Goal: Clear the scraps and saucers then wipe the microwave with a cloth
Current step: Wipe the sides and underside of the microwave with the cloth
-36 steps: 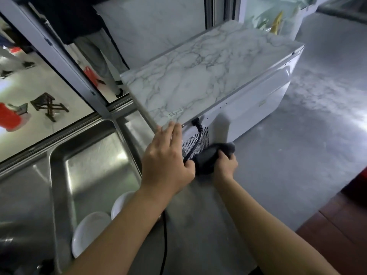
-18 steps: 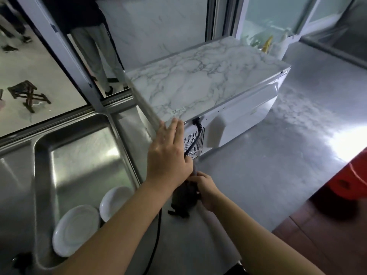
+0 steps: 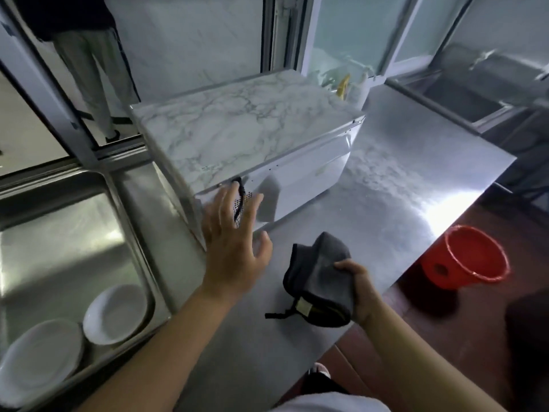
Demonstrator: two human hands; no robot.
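cloth in hand, microwave up ahead

far left, two round white ceramic saucers (image 3: 80,334) sit in the stainless steel sink basin (image 3: 59,233), side by side and touching or nearly so. so the clearing looks done, by my read. moving across, the left hand (image 3: 234,248) hovers with fingers spread and relaxed, gripping nothing, right in front of the rear corner of the white microwave with the marble-patterned top (image 3: 237,129), where a black power cord (image 3: 240,200) drops from its back panel. whether the fingertips touch the casing, i cannot tell. on to the right hand (image 3: 356,289): it clutches a bunched dark grey cloth (image 3: 319,278) low over the brushed steel tabletop (image 3: 401,188), clear of the microwave. here's the key relation: the microwave lies ahead and to the left of the cloth hand, its long side running away to the upper right, and the empty left hand is the nearer one. the cloth would have to travel forward to reach the white side panel. far right, a red plastic bucket (image 3: 466,257) stands on the dark floor.
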